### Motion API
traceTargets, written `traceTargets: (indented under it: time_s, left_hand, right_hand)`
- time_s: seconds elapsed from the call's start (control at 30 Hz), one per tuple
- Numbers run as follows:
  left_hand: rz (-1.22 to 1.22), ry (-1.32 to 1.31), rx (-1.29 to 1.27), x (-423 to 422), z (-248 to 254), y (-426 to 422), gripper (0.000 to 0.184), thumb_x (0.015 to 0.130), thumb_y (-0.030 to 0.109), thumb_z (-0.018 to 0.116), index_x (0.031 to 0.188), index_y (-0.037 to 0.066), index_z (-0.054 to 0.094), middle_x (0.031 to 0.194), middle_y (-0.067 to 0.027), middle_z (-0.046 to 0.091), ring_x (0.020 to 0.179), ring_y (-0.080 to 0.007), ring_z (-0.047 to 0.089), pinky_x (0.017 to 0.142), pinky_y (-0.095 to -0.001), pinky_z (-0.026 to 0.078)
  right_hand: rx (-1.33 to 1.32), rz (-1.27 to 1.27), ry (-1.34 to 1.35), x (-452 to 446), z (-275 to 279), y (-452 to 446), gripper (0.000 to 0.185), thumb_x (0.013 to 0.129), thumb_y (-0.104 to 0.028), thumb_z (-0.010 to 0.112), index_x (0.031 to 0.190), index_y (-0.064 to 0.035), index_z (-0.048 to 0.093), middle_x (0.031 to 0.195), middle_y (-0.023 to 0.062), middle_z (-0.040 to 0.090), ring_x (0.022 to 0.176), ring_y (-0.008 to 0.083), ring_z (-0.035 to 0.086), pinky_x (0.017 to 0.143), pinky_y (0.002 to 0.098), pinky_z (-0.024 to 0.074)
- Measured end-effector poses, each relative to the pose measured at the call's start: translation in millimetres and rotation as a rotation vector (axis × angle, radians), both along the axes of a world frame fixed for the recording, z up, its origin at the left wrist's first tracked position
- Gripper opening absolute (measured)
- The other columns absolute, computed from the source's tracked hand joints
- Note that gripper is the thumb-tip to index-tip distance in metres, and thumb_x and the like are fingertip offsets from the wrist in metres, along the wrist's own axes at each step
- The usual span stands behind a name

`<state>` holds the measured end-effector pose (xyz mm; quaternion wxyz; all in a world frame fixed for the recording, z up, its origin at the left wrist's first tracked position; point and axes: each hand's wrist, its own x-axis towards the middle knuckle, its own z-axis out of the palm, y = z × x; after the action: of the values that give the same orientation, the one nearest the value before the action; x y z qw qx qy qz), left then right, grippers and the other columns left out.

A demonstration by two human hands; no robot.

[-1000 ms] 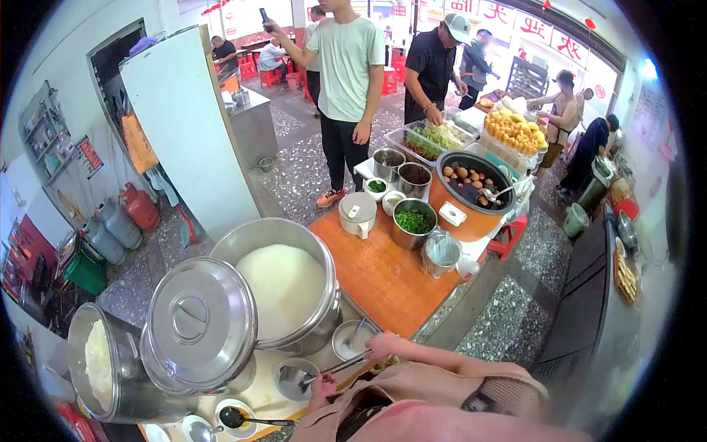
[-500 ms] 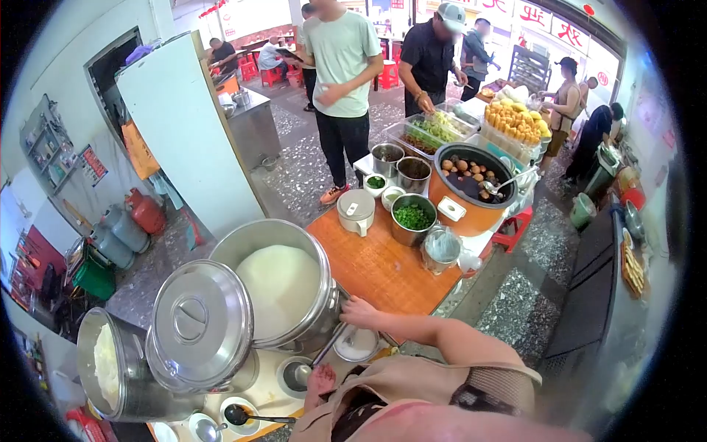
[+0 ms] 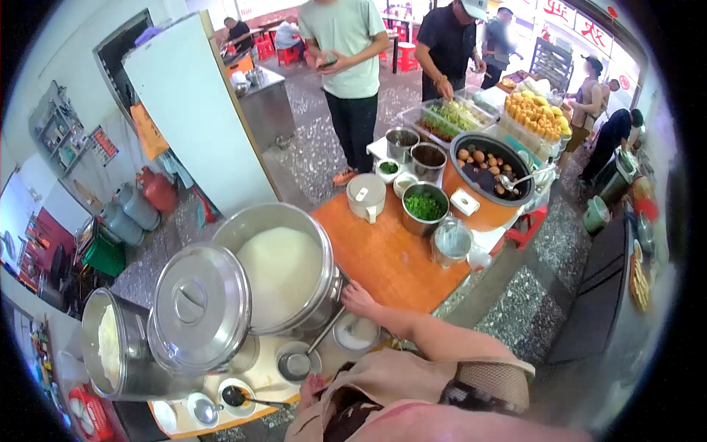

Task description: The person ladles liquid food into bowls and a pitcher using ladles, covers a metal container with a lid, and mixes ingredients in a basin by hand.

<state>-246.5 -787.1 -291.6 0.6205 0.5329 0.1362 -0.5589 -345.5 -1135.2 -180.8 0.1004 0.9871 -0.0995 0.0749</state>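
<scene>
Head view; clock positions are read from the cup of the metal ladle point(image 3: 297, 366). I have the right hand point(image 3: 359, 298) between 1 and 2 o'clock, its fingers closed around the upper end of the ladle's handle. The handle slants down to the cup, which lies within the outline of a shallow bowl point(image 3: 292, 347); I cannot tell whether the two touch. My left hand point(image 3: 313, 387) is at 5 o'clock, just beside the bowl and partly hidden by the beige apron point(image 3: 398, 376); I cannot tell whether it is open or closed. At 12 o'clock a large steel pot point(image 3: 320, 315) holds a pale mass point(image 3: 280, 265). At 10 o'clock a steel lid point(image 3: 200, 306) overlaps the pot's outline, tilted. Near the cup, a bowl with white contents point(image 3: 340, 342) is at 2 o'clock, and a dish point(image 3: 239, 415) bearing a black ladle point(image 3: 233, 396) at 8 o'clock. At 1 o'clock, well apart, the table point(image 3: 390, 250) carries a white lidded jug point(image 3: 366, 197) and a steel container point(image 3: 427, 225) of chopped greens point(image 3: 423, 206).
</scene>
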Motion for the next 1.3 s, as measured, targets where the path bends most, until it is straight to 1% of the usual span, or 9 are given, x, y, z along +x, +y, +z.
traceTargets:
  time_s: [0.1, 0.17, 0.2, 0.3, 0.5, 0.63, 0.77, 0.9, 1.3]
  left_hand:
    - [0.021, 0.116, -0.01, 17.4, -36.6, 25.2, 0.023, 0.085, 0.028, 0.048, 0.095, 0.008, 0.053, 0.091, -0.0067, 0.057, 0.088, -0.0238, 0.054, 0.077, -0.0435, 0.046]
    - [-0.203, 0.011, -0.441, 17.6, 12.0, 3.6, 0.021, 0.087, 0.025, 0.044, 0.072, 0.011, 0.05, 0.062, 0.0017, 0.048, 0.051, -0.0097, 0.043, 0.042, -0.0238, 0.034]
    - [-0.208, -0.452, 0.136, -1.6, 63.3, -16.1, 0.021, 0.085, 0.021, 0.045, 0.068, 0.01, 0.049, 0.058, 0.0019, 0.045, 0.052, -0.0079, 0.043, 0.043, -0.0231, 0.034]
    - [-0.117, -1.022, 0.076, -14.0, 112.1, -25.6, 0.024, 0.085, 0.017, 0.052, 0.101, -0.002, 0.056, 0.089, -0.0098, 0.062, 0.078, -0.0157, 0.057, 0.071, -0.0278, 0.045]
    - [-0.006, -2.405, 0.231, 63.8, 295.9, -62.6, 0.009, 0.078, 0.008, 0.057, 0.086, 0.005, 0.059, 0.07, -0.0115, 0.055, 0.058, -0.0265, 0.053, 0.051, -0.035, 0.042]
    - [0.202, -2.277, 0.451, 156.8, 343.0, -83.1, 0.029, 0.082, 0.02, 0.054, 0.105, 0.003, 0.052, 0.086, -0.0166, 0.057, 0.08, -0.0336, 0.054, 0.073, -0.0416, 0.042]
    - [-0.223, -1.74, 1.0, 199.2, 331.7, -105.0, 0.055, 0.08, 0.037, 0.05, 0.121, 0.003, 0.042, 0.118, -0.021, 0.049, 0.107, -0.0357, 0.048, 0.091, -0.0431, 0.036]
    - [-0.196, -1.826, 0.675, 257.9, 276.9, -104.5, 0.045, 0.082, 0.023, 0.044, 0.12, -0.002, 0.045, 0.117, -0.0207, 0.051, 0.108, -0.0315, 0.049, 0.092, -0.0353, 0.037]
    - [-0.498, -1.942, 0.559, 152.0, 303.4, -256.9, 0.038, 0.082, 0.021, 0.04, 0.113, 0.004, 0.053, 0.107, -0.0251, 0.051, 0.101, -0.0383, 0.047, 0.09, -0.0407, 0.036]
  right_hand:
    - [0.038, -0.132, 0.004, 0.4, 0.4, 8.7, 0.024, 0.072, -0.02, 0.051, 0.092, -0.0076, 0.059, 0.097, 0.0089, 0.052, 0.103, 0.027, 0.044, 0.099, 0.0446, 0.0237]
    - [0.166, -0.217, -0.141, -9.4, 17.2, 20.5, 0.023, 0.071, -0.016, 0.05, 0.09, -0.0051, 0.057, 0.095, 0.0113, 0.051, 0.1, 0.0283, 0.045, 0.096, 0.0432, 0.0277]
    - [0.294, -0.259, -0.151, -14.3, 13.5, 21.5, 0.017, 0.07, -0.014, 0.051, 0.083, -0.0051, 0.055, 0.091, 0.0129, 0.053, 0.095, 0.0294, 0.048, 0.089, 0.0419, 0.0339]
    - [0.513, -0.28, -0.325, -34.9, 55.5, 41.8, 0.021, 0.068, -0.008, 0.054, 0.088, -0.0035, 0.052, 0.074, 0.0132, 0.056, 0.076, 0.0317, 0.054, 0.071, 0.043, 0.0418]
    - [0.901, -0.599, -0.521, -89.4, 37.1, 32.0, 0.031, 0.077, -0.015, 0.056, 0.105, -0.0041, 0.051, 0.073, 0.0153, 0.061, 0.067, 0.0294, 0.059, 0.059, 0.04, 0.0453]
    - [1.055, -0.865, -0.629, -127.7, -6.7, 17.7, 0.021, 0.082, -0.02, 0.052, 0.086, 0.0007, 0.056, 0.062, 0.0118, 0.059, 0.059, 0.0235, 0.059, 0.054, 0.0357, 0.0452]
    - [1.542, -1.148, -0.708, -169.4, -121.0, -5.7, 0.03, 0.085, -0.025, 0.049, 0.08, 0.0032, 0.057, 0.053, 0.0101, 0.058, 0.046, 0.0195, 0.056, 0.048, 0.0316, 0.0457]
    - [2.031, -1.184, -1.084, -168.6, -59.3, 9.3, 0.028, 0.086, -0.023, 0.046, 0.071, -0.0004, 0.053, 0.051, 0.0096, 0.054, 0.043, 0.0193, 0.055, 0.04, 0.0324, 0.0488]
    - [1.83, -1.3, -1.01, -161.4, -31.3, 14.6, 0.032, 0.085, -0.023, 0.045, 0.068, 0.0031, 0.052, 0.051, 0.0125, 0.056, 0.041, 0.0194, 0.057, 0.037, 0.0308, 0.0482]
